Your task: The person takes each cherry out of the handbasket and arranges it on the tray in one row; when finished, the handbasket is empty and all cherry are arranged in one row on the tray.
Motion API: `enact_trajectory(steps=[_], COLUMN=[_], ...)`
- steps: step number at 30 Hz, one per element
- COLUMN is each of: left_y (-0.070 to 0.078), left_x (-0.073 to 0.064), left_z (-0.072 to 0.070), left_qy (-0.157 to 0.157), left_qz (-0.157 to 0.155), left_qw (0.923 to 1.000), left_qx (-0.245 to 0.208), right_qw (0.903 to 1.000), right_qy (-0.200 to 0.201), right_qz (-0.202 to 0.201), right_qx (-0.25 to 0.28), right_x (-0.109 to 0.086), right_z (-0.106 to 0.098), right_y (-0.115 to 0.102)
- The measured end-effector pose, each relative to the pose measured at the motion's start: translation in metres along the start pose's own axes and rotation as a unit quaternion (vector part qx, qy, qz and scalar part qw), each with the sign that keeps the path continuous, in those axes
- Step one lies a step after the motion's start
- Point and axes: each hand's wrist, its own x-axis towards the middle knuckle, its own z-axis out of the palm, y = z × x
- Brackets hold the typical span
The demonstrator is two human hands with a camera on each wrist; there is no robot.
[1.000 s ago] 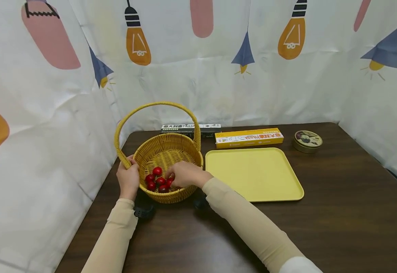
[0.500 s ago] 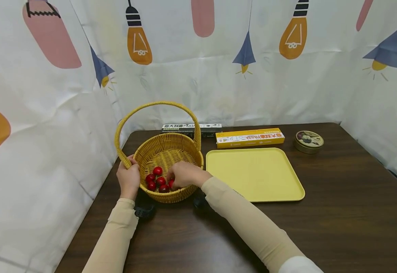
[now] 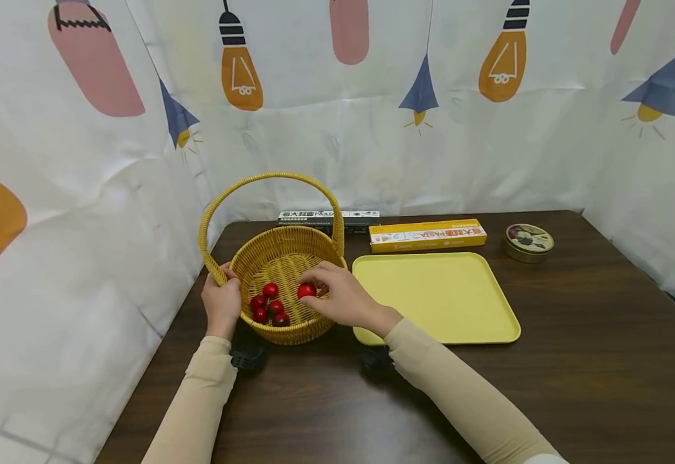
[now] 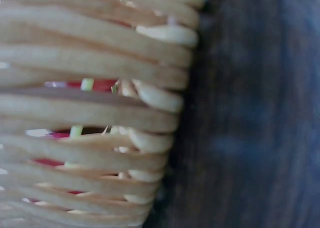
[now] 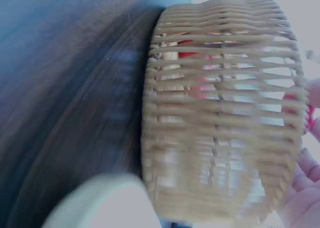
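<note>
A yellow wicker basket (image 3: 291,334) with a tall hoop handle stands at the left of the table. My left hand (image 3: 222,306) holds its left rim, by the foot of the handle. Several small, round, shiny red fruits (image 3: 271,290) lie together in the basket's left front part. Over the right side of the basket, my right hand (image 3: 345,298) pinches one such red fruit (image 3: 306,291) between thumb and fingers. The left wrist view is filled by the woven wall (image 4: 90,107), with red showing through its gaps. Fingers (image 5: 307,173) appear at the right edge of the right wrist view.
A yellow tray (image 3: 436,296) lies right of the basket. Behind it is a yellow pasta box (image 3: 428,236), with a dark pasta box (image 3: 360,222) behind the basket. A round tin (image 3: 528,243) sits at the back right. A printed curtain (image 3: 337,142) hangs behind the table.
My right hand has lifted a red fruit from the group, moving up and right, and now holds it higher over the basket. The left hand stays on the rim.
</note>
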Motion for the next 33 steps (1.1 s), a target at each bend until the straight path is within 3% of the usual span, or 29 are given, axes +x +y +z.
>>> enact_trajectory(steps=[8,12,16,21,27,33], left_y=[-0.001,0.0,0.001,0.002,0.002,0.002], left_x=[0.0,-0.001,-0.002,-0.002,-0.003,-0.003], left_z=[-0.001,-0.003,-0.004,-0.004,-0.004,-0.004], left_qy=[-0.002,-0.008,-0.012,-0.015,-0.018,-0.018], left_qz=[0.012,0.011,0.01,0.011,0.008,0.005], left_qw=[0.9998,0.9998,0.9998,0.9997,0.9997,0.9998], left_qx=[0.016,0.016,0.012,0.013,0.014,0.008], right_qw=[0.9967,0.9972,0.9983,0.9968,0.9894,0.9829], right_qy=[0.055,0.06,0.057,0.036,-0.036,-0.066], right_qz=[-0.017,-0.003,0.012,0.057,0.121,0.155], right_qx=[0.057,0.045,-0.001,-0.043,-0.072,-0.076], right_x=[-0.022,-0.029,-0.037,-0.044,-0.047,-0.05], right_z=[-0.029,-0.045,-0.059,-0.066,-0.062,-0.057], right_y=[0.012,0.021,0.035,0.051,0.067,0.073])
